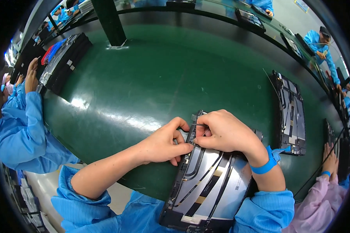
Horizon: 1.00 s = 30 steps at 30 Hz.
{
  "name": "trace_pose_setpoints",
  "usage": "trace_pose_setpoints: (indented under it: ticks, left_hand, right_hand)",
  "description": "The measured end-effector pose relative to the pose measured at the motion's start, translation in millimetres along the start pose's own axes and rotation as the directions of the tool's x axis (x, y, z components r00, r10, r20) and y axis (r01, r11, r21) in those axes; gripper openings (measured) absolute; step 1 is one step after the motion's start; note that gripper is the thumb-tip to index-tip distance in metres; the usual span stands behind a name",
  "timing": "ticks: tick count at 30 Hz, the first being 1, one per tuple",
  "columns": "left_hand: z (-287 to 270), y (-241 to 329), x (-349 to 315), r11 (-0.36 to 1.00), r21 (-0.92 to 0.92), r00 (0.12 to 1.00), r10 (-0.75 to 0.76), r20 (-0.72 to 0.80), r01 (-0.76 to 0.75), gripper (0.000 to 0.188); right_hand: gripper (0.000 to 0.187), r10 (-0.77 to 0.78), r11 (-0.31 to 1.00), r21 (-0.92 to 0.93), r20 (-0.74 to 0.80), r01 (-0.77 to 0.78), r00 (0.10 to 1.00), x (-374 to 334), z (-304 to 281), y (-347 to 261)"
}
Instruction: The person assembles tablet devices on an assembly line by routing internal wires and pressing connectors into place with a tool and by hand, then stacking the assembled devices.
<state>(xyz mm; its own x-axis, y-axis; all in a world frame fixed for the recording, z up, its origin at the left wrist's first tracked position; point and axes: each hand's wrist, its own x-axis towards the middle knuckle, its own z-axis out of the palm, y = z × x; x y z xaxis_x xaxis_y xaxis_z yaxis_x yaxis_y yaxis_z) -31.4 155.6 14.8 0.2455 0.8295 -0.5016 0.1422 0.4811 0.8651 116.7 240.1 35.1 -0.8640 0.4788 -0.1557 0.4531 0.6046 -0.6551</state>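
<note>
An opened tablet lies tilted in front of me, its silver inner panel crossed by black flat cables and framed by a black edge. My left hand grips its left edge near the far end, thumb and index finger on the rim. My right hand is bent over the far end of the tablet, its fingers pinched on a thin dark tool, perhaps tweezers, mostly hidden by the fingers. The parts under my right fingertips are hidden. A blue band circles my right wrist.
A stack of similar opened tablets stands at the right of the green table. Another dark stack is at the far left, next to a co-worker's hand. A dark post rises behind. A pink-sleeved person works at right.
</note>
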Motion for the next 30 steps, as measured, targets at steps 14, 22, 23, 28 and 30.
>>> trace_pose_setpoints:
  ticks: [14,22,23,28,30]
  left_hand:
    - [4,9,1,0.995,0.036,0.995,-0.088,-0.039,0.089,0.039]
    - [1,5,0,0.998,0.065,1.0,-0.025,-0.015,0.026,0.04]
    - [1,3,1,0.999,0.052,1.0,-0.005,-0.014,0.006,0.041]
    - [1,-1,0,0.999,0.029,1.0,0.021,-0.018,-0.021,0.042]
    - [1,0,-1,0.999,0.038,1.0,0.016,-0.023,-0.015,0.042]
  right_hand:
    - [0.032,0.027,0.979,-0.191,-0.207,-0.067,0.978,-28,-19,-13]
    - [0.009,-0.359,0.877,-0.343,-0.004,0.336,0.933,-47,8,-22]
    - [0.012,-0.395,0.855,-0.379,-0.032,0.354,0.918,-48,14,-23]
    - [0.01,-0.459,0.864,-0.311,-0.163,0.396,0.873,-45,36,-15]
    - [0.011,-0.442,0.886,-0.254,-0.208,0.389,0.872,-43,37,-13]
